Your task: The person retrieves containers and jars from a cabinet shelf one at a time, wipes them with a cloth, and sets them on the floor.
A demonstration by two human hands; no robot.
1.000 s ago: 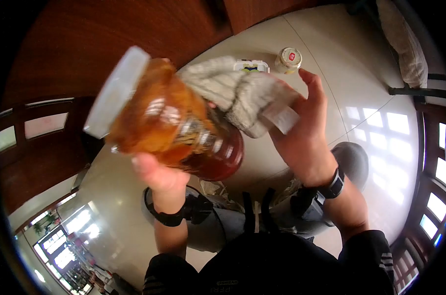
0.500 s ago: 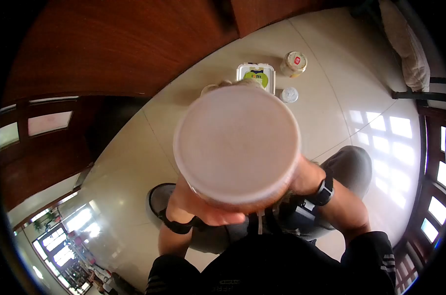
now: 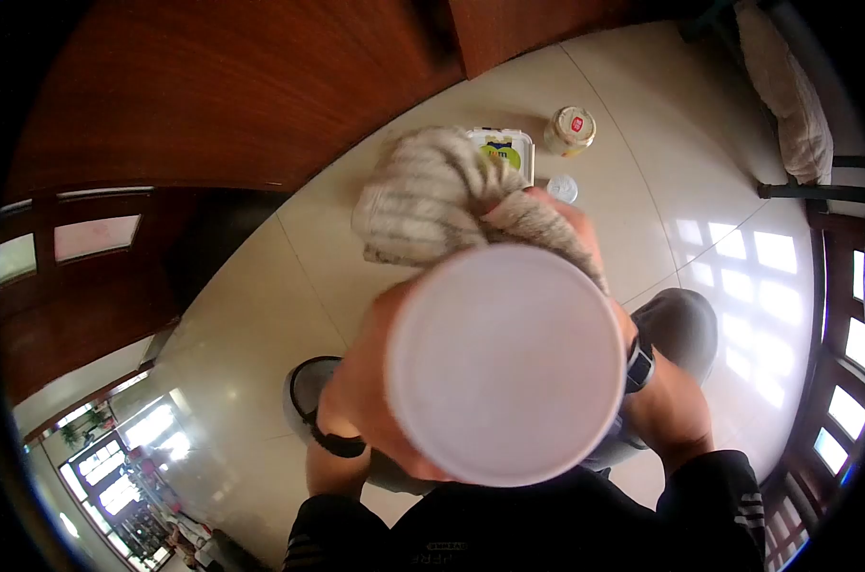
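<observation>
A round jar (image 3: 509,367) is close to the camera, its pale, flat, circular end turned up toward me and covering much of both hands. My left hand (image 3: 380,381) wraps round its left side, the fingers partly hidden. Beyond the jar, my right hand (image 3: 571,224) grips a striped grey-and-white cloth (image 3: 423,205). The cloth is bunched at the jar's far side, and its loose part hangs out to the left. My right forearm, with a dark watch (image 3: 639,365), passes along the jar's right side.
On the tiled floor ahead are a white box with a green label (image 3: 514,153), a jar with a red mark on its lid (image 3: 571,131) and a small whitish round container (image 3: 563,189). A dark wooden panel (image 3: 261,86) rises at the upper left. My bent knee (image 3: 680,324) is at right.
The jar has moved toward me and slightly right. Behind it, the striped cloth has come into view with my right hand gripping it; before, only a sliver showed.
</observation>
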